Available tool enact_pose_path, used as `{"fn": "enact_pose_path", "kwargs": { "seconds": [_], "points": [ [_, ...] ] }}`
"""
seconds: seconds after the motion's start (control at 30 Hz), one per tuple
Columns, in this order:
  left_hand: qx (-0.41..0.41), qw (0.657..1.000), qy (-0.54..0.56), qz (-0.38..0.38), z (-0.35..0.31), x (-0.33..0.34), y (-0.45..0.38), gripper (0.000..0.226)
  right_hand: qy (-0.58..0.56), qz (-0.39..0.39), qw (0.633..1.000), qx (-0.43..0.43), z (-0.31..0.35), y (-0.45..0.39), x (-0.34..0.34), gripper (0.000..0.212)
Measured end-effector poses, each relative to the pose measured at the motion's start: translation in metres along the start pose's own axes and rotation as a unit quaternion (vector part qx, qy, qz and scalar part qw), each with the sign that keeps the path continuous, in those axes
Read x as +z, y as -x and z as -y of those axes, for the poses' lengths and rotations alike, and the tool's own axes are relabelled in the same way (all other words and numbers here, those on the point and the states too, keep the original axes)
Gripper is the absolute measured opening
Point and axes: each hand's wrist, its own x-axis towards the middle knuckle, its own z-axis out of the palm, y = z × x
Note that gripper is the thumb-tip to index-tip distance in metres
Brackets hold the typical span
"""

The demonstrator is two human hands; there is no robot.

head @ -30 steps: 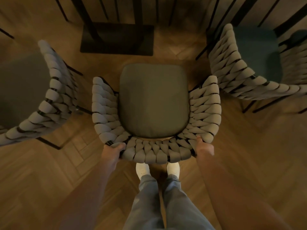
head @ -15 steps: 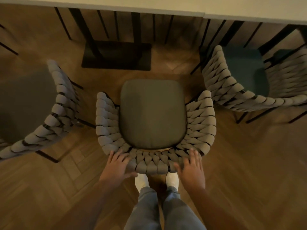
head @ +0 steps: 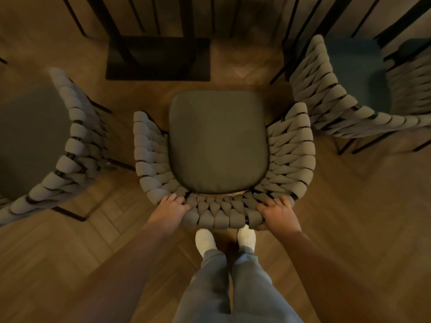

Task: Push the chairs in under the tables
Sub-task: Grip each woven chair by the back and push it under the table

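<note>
The middle chair (head: 224, 159) has a back made of thick, soft grey cloth bands woven over thin black metal bars. Its seat pad (head: 218, 142) is smooth, matt green cloth. The left chair (head: 70, 148) and right chair (head: 326, 94) have the same woven cloth. The floor (head: 349, 194) is brown wood with a soft shine. The desk foot (head: 158, 58) is flat, dull black.

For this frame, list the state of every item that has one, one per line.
Middle woven-strap chair with green seat cushion: upright, seat fully exposed, held at its backrest.
Left hand: grip curled over the backrest rim.
Right hand: grip curled over the backrest rim.
Left woven chair: upright, untouched.
Right woven chair with teal seat: upright, untouched.
Black square table base: flat on the floor.
</note>
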Motion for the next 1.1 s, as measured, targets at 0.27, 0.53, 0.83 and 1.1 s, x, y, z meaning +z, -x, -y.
{"fn": "enact_pose_path", "kwargs": {
  "seconds": [0.27,0.53,0.83,1.1],
  "points": [
    [0.011,1.0,0.011,0.011,0.013,-0.048,-0.05,0.049,0.005,-0.038,0.999,0.011,-0.03,-0.042,-0.032,0.074],
    [-0.002,1.0,0.009,0.027,0.024,-0.087,-0.102,0.049,0.006,-0.034,0.999,0.009,-0.064,-0.088,-0.059,0.075],
    [-0.02,0.999,0.01,0.028,0.031,-0.139,-0.165,0.052,-0.006,-0.027,1.0,-0.002,-0.117,-0.148,-0.109,0.074],
    [-0.024,0.999,-0.004,0.028,0.048,-0.17,-0.208,0.05,0.001,-0.043,0.999,0.002,-0.142,-0.185,-0.138,0.076]
  ]
}}
